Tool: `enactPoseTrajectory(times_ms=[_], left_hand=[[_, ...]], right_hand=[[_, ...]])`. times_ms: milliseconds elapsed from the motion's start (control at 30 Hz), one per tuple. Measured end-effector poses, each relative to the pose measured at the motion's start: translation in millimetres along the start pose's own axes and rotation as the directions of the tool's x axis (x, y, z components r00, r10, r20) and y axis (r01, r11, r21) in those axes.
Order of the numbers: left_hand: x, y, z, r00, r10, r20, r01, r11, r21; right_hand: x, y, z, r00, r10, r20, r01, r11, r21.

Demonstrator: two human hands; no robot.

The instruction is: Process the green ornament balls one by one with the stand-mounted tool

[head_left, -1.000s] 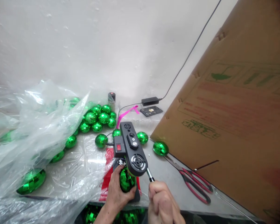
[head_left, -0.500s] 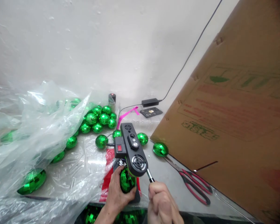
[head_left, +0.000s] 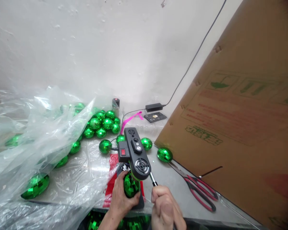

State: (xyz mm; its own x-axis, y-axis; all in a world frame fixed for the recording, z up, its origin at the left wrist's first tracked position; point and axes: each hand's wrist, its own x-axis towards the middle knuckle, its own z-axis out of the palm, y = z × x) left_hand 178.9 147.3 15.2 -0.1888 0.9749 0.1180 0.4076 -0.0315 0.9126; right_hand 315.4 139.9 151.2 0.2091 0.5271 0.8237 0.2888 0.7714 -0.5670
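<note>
A shiny green faceted ball ornament [head_left: 132, 187] is held between the thumb and fingers of my left hand [head_left: 119, 196], beneath the head of a small black press-like machine [head_left: 136, 153]. Part of the ball is hidden by the machine head. My right hand [head_left: 166, 204] is wrapped around a lever [head_left: 153, 179] whose silver rod comes out from the machine's right side; the hand covers its grip end. On the machine's left, a black box carries a red switch [head_left: 123, 152]. Red tape [head_left: 112, 166] lies around the dark base.
More green balls [head_left: 101, 124] are piled behind and left, partly under clear plastic sheeting [head_left: 38, 140]. Red-and-black scissors [head_left: 199, 191] lie at right by a leaning cardboard box [head_left: 220, 111]. A power adapter [head_left: 154, 107] sits near the wall, beside a dark patterned card [head_left: 155, 117].
The view has shifted slightly. Both hands keep their holds, the left on the ball ornament and the right on the lever, with no clear movement of either.
</note>
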Motion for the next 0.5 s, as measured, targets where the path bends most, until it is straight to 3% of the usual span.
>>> enactPoseTrajectory(times_ms=[267,367,500], left_hand=[[2,-2,0.5,0.999,0.032,-0.027,-0.032,0.999,-0.012],[1,-2,0.8,1.000,0.028,-0.008,-0.028,1.000,-0.011],[0,-1,0.9,1.000,0.017,-0.010,-0.018,0.999,-0.030]], right_hand=[[-18,1,9,0.999,0.003,-0.051,-0.004,1.000,-0.022],[-27,9,14,0.996,-0.053,-0.071,0.052,0.998,-0.018],[-25,15,8,0.993,-0.121,-0.016,0.121,0.992,-0.023]])
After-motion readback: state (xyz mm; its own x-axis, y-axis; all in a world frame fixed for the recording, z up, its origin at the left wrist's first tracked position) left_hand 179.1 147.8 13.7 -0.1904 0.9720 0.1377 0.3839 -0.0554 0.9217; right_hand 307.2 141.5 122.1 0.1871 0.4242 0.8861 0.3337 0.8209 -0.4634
